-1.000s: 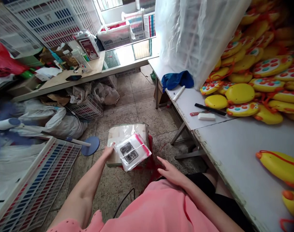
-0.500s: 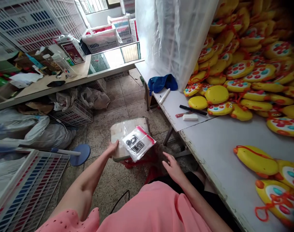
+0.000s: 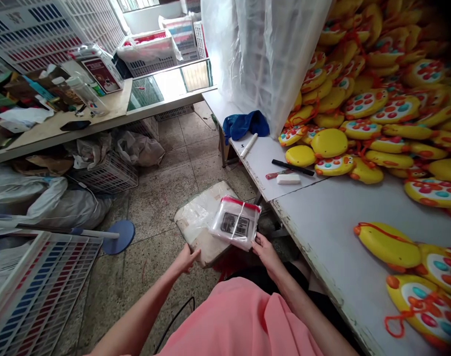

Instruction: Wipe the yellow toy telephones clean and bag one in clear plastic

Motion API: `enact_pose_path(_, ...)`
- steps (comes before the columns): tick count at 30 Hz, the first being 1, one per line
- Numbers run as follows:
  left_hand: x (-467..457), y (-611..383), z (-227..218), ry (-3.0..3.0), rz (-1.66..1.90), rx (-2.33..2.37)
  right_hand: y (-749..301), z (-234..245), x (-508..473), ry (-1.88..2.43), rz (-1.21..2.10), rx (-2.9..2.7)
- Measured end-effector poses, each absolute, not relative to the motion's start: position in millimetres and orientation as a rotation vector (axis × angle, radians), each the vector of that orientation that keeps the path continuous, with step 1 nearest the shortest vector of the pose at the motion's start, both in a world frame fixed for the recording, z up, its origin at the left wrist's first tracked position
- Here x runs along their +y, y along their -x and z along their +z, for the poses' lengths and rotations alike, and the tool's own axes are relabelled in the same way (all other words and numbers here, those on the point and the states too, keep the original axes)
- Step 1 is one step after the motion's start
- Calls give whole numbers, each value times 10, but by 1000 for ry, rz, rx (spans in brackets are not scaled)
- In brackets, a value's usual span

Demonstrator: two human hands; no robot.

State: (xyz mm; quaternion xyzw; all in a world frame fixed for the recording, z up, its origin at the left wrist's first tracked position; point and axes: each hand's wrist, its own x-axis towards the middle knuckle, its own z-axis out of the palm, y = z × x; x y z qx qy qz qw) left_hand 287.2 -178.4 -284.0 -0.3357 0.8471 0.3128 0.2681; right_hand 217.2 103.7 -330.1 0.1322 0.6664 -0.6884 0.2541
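A stool (image 3: 196, 210) with a worn, pale, plastic-covered seat stands on the floor in front of me, turned at an angle. On the right part of its seat lies a stack of clear plastic bags (image 3: 220, 225) with a red top strip, a black printed label and a white band around it. My left hand (image 3: 184, 259) grips the stool's near left edge, thumb and fingers at the rim. With my right hand (image 3: 267, 251) I pinch the lower right corner of the bag stack; some of those fingertips are hidden.
On the right, a white table (image 3: 307, 232) bears a heap of yellow duck-shaped toys (image 3: 374, 104), a blue cloth cap (image 3: 246, 124), a black stick (image 3: 292, 167) and a white block (image 3: 288, 179). A slatted crate (image 3: 58, 282) and a blue round base (image 3: 118, 237) stand left.
The stool has turned clockwise and shifted right, along with the bag stack. My left hand has moved to its near edge. My right hand, empty before, has taken the stack's corner.
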Motion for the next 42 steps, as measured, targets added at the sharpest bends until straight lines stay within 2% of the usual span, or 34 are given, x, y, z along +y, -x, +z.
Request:
enact_pose_path(3, -1834, -2777, -2604, 633, 679, 2482, -2157, -3253, 1072, -439, -1901, 1777)
enact_pose_path(6, -1564, -2541, -2459, 275, 666, 2671, -2169, -3200, 1082, -502, -1919, 1737)
enact_pose_path(12, -579, -2089, -2530, -330, 637, 2795, -2218, -3124, 1081, -584, -1982, 1650)
enact_pose_path(24, -221, -2002, -2646, -441, 359, 2802, -2131, -3041, 1130, -584, -1988, 1710)
enact_pose_path(33, -438, -1854, -2704, -277, 494, 2754, -2082, -2983, 1144, -569, -2008, 1600)
enact_pose_path(42, -539, -1939, -2655, -392, 589, 2743, -1963, -2998, 1050, -620, -2041, 1475)
